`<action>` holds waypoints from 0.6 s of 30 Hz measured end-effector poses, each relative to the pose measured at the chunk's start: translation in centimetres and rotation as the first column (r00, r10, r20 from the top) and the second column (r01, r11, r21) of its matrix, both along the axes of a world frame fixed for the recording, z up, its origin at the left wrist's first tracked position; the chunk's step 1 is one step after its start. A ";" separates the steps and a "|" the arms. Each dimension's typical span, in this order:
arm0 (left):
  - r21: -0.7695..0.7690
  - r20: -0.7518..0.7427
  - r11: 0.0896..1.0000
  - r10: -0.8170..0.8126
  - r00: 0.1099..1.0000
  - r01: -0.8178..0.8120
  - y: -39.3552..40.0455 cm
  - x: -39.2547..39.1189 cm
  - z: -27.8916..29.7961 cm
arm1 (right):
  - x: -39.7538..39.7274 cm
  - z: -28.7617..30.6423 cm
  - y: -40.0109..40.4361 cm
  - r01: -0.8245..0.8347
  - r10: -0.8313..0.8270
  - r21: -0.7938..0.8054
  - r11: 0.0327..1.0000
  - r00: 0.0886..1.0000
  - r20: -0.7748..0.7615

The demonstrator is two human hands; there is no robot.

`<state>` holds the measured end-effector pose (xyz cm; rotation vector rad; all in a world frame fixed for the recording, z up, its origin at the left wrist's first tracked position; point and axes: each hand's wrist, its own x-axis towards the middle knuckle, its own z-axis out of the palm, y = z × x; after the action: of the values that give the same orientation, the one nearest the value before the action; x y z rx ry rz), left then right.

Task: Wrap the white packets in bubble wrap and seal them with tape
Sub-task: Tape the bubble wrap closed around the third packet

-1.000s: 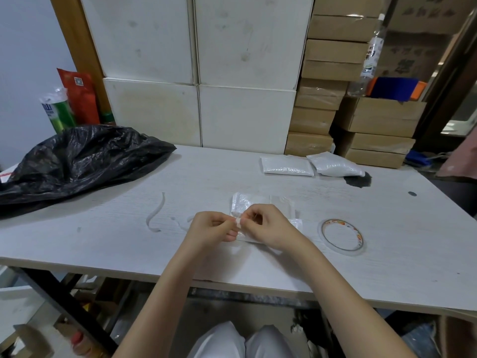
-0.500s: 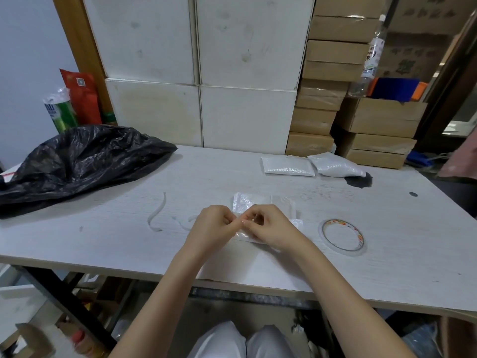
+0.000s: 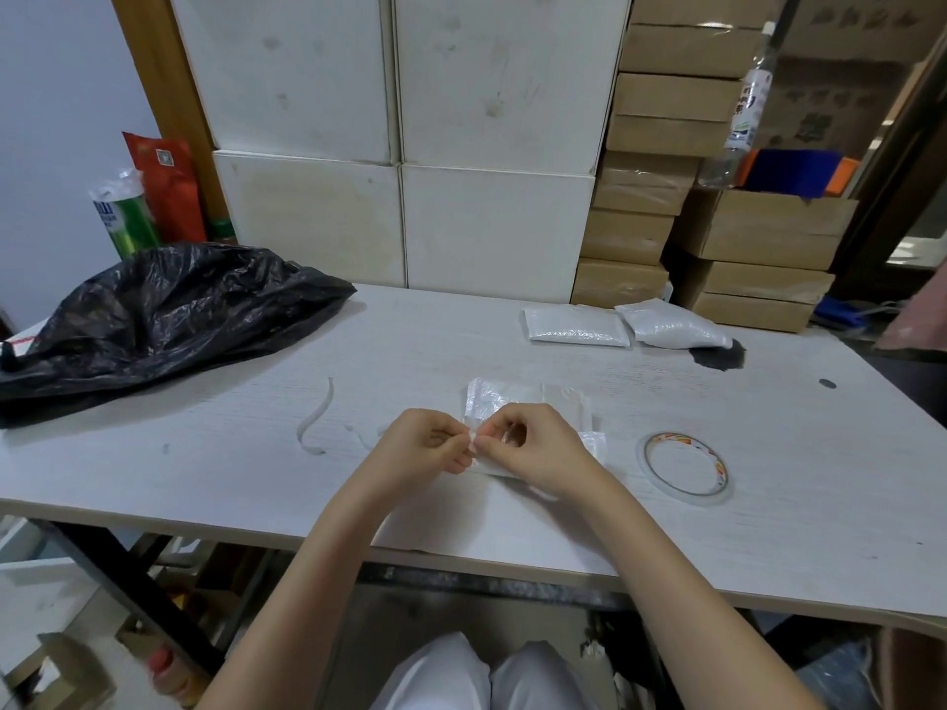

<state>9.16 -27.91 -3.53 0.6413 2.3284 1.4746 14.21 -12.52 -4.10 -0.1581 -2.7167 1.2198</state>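
Your left hand (image 3: 428, 445) and right hand (image 3: 533, 448) met fingertip to fingertip over the near middle of the bench (image 3: 205, 484), both curled and pinching a small bit of clear tape or wrap edge between them; too small to tell which. Right under and just behind your hands lay the bubble-wrapped packet (image 3: 528, 402), flat on the bench. The tape roll (image 3: 684, 466) lay flat to its right, near but apart. A thin white strip (image 3: 317, 420) curled on the bench to the left. Farther back right, two white packets (image 3: 576, 325) lay side by side, touching. Far left, a crumpled black plastic bag (image 3: 164, 315). White and brown boxes (image 3: 492, 228) were stacked behind.
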 end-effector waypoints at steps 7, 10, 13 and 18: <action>-0.074 -0.105 0.997 0.018 0.994 -0.026 0.3 0.4 0.0 | 0.1 0.3 -0.6 0.040 -0.042 0.088 0.995 0.999 0.025; 0.003 0.007 0.999 0.043 0.999 -0.043 0.2 0.3 0.0 | 0.1 0.1 -0.4 0.031 -0.033 0.077 0.997 0.999 0.022; 0.088 0.135 0.996 0.018 0.991 -0.030 -0.3 0.1 0.0 | 0.0 -0.3 0.0 0.016 -0.016 0.005 1.000 1.000 0.002; 0.170 0.268 0.985 -0.060 0.961 0.014 -0.8 0.3 0.7 | -0.3 -0.6 0.2 0.024 -0.024 0.003 1.000 1.000 -0.019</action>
<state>9.48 -28.70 -2.87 0.4839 1.9910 1.6390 13.95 -12.29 -4.68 -0.1781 -2.6927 1.2042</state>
